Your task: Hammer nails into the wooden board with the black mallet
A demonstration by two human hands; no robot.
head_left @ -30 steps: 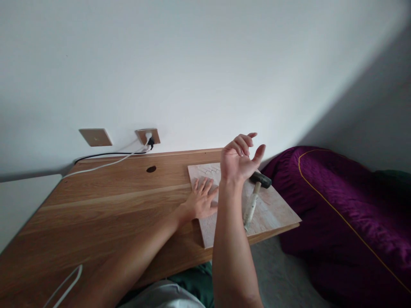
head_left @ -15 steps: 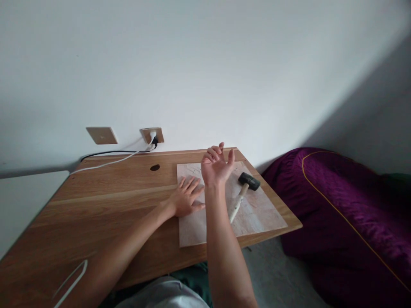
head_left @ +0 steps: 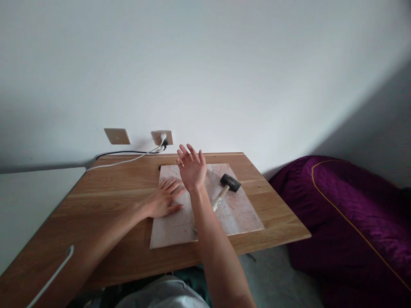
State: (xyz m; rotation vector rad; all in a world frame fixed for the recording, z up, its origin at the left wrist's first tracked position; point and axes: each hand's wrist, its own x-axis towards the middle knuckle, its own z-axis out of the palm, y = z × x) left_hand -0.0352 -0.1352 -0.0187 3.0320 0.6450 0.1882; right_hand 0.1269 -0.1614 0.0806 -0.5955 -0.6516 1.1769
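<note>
View from a head-worn camera, looking down at a wooden desk (head_left: 122,205) set against a white wall. A pale square tile (head_left: 237,214) lay flat on the desk near its front edge. The person's left hand (head_left: 163,201) rested palm-down on the tile's left part, fingers spread, gripping nothing. The right hand (head_left: 192,169) was raised above the tile, open with fingers extended, and empty. A mallet (head_left: 224,190) with a black head and a light handle lay on the tile just right of that hand, touched by neither hand, its handle partly hidden behind the forearm. Judging from this, the tile was in place and steadied, the mallet not taken up. A white cable (head_left: 128,159) ran to a wall socket (head_left: 162,137). Purple bedding (head_left: 346,214) lay to the right.
</note>
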